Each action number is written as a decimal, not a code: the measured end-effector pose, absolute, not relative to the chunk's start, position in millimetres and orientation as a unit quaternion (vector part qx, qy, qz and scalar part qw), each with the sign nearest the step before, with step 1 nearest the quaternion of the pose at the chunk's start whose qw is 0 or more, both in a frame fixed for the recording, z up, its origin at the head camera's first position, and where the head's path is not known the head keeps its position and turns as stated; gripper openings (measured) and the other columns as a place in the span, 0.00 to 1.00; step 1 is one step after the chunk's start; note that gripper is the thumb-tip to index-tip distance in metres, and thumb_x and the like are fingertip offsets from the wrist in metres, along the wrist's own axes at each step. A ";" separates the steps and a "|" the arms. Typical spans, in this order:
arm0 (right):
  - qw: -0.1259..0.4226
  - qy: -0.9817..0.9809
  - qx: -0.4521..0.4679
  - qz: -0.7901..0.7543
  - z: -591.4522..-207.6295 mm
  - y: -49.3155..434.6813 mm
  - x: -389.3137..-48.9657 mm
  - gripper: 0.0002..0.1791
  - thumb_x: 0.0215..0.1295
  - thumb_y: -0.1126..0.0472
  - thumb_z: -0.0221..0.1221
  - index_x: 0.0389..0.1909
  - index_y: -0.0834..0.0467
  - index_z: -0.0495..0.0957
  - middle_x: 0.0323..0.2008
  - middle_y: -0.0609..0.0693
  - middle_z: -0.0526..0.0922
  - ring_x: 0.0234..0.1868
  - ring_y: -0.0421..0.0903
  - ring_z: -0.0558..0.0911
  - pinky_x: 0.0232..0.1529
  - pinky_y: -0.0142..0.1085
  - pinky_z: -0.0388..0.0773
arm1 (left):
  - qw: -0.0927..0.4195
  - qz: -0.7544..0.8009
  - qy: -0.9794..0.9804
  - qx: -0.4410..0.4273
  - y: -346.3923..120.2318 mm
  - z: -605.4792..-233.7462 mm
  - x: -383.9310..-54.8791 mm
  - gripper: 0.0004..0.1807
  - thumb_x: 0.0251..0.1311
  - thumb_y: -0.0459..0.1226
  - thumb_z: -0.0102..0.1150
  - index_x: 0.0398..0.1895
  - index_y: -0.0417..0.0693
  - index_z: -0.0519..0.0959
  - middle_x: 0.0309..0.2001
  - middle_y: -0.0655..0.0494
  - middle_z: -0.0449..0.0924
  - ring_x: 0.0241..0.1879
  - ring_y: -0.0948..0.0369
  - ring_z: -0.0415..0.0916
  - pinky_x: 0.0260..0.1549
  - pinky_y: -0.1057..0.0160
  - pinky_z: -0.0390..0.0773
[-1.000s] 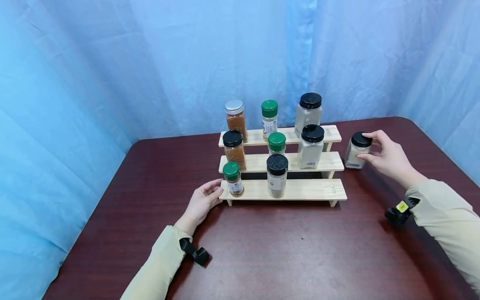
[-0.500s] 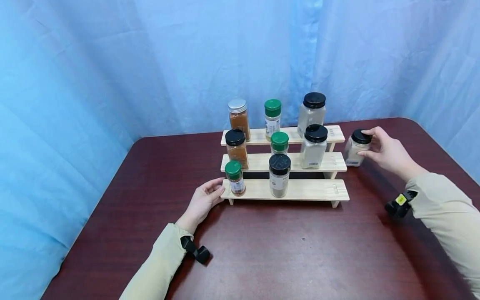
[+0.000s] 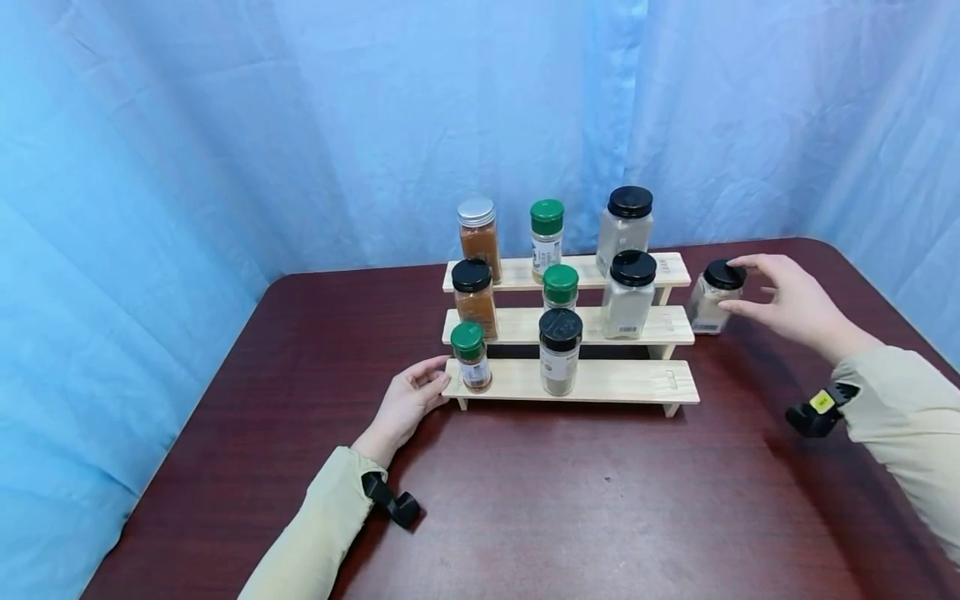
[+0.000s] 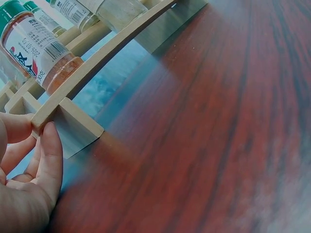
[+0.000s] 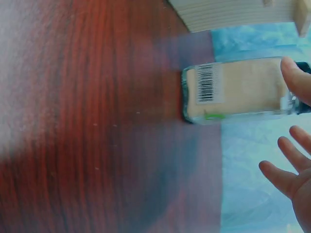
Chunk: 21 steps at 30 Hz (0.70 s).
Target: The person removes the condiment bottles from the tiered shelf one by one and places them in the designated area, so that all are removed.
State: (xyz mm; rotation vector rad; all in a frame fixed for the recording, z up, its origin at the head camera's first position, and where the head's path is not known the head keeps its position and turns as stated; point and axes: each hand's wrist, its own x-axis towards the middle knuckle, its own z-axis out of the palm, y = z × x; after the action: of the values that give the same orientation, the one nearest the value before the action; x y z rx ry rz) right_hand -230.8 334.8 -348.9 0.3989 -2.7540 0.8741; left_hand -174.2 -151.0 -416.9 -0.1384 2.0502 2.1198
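Note:
My left hand [image 3: 399, 410] pinches the left end of the bottom shelf of a three-tier wooden spice rack [image 3: 618, 380]; the left wrist view shows thumb and fingertips at the board's corner. Beside them on that shelf stands a small green-capped spice jar [image 4: 36, 51]. My right hand [image 3: 797, 302] is at a square clear jar [image 3: 708, 312] with a black lid, upright on the table right of the rack. Its index finger and thumb are spread around the lid side, the thumb overlapping the jar's neck in the right wrist view. The other fingers [image 5: 279, 179] stand apart from the jar.
On the rack stand several spice jars: a silver-lidded jar [image 3: 478, 242], a green-capped jar [image 3: 547, 242] and a black-lidded clear jar [image 3: 625, 229] on top, others below, including a black-capped shaker [image 3: 559, 354]. A blue curtain [image 3: 450, 117] hangs behind the dark red table [image 3: 570, 508].
My right hand has loosened from the black-lidded jar, its fingers spreading and the wrist drawing to the right. The jar shifted slightly away earlier, then stayed put. My left hand keeps its hold.

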 end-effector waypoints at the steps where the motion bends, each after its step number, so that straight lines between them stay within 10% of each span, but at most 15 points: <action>1: 0.114 -0.938 0.126 0.303 -346.1 335.2 -229.2 0.30 0.57 0.63 0.65 0.58 0.69 0.67 0.54 0.68 0.69 0.54 0.54 0.71 0.53 0.51 0.73 | 0.094 0.715 0.692 -0.047 -151.1 -417.1 -174.2 0.22 0.65 0.27 0.50 0.63 0.35 0.68 0.33 0.60 0.72 0.27 0.69 0.71 0.32 0.72 0.78; 7: 0.149 -0.925 0.065 0.343 -322.9 332.2 -217.4 0.27 0.63 0.52 0.61 0.60 0.58 0.69 0.52 0.51 0.74 0.37 0.13 0.63 0.35 0.16 0.61 | 0.092 0.715 0.691 -0.049 -151.4 -416.7 -175.4 0.22 0.65 0.27 0.50 0.63 0.36 0.68 0.32 0.60 0.72 0.27 0.69 0.70 0.31 0.72 0.78; 12: 0.152 -0.903 0.053 0.399 -303.1 320.6 -201.3 0.23 0.63 0.52 0.60 0.59 0.42 0.68 0.43 0.26 0.70 0.39 0.15 0.68 0.35 0.13 0.63 | 0.095 0.714 0.692 -0.047 -151.1 -417.7 -175.5 0.22 0.65 0.27 0.50 0.63 0.35 0.67 0.32 0.61 0.72 0.27 0.70 0.71 0.31 0.72 0.77; 21: 0.168 -0.864 0.125 0.458 -277.5 277.5 -174.0 0.24 0.62 0.65 0.60 0.57 0.45 0.71 0.46 0.27 0.73 0.43 0.20 0.75 0.38 0.13 0.69 | 0.092 0.720 0.686 -0.044 -151.1 -419.1 -176.0 0.22 0.65 0.27 0.50 0.63 0.34 0.67 0.32 0.61 0.72 0.26 0.70 0.69 0.31 0.72 0.77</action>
State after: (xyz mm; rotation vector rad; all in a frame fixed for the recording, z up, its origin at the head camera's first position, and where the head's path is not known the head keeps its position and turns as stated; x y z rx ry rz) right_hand -174.0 277.5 -277.5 0.3549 -2.4569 1.3025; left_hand -176.0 -151.1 -419.1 -0.1321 2.0379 2.1388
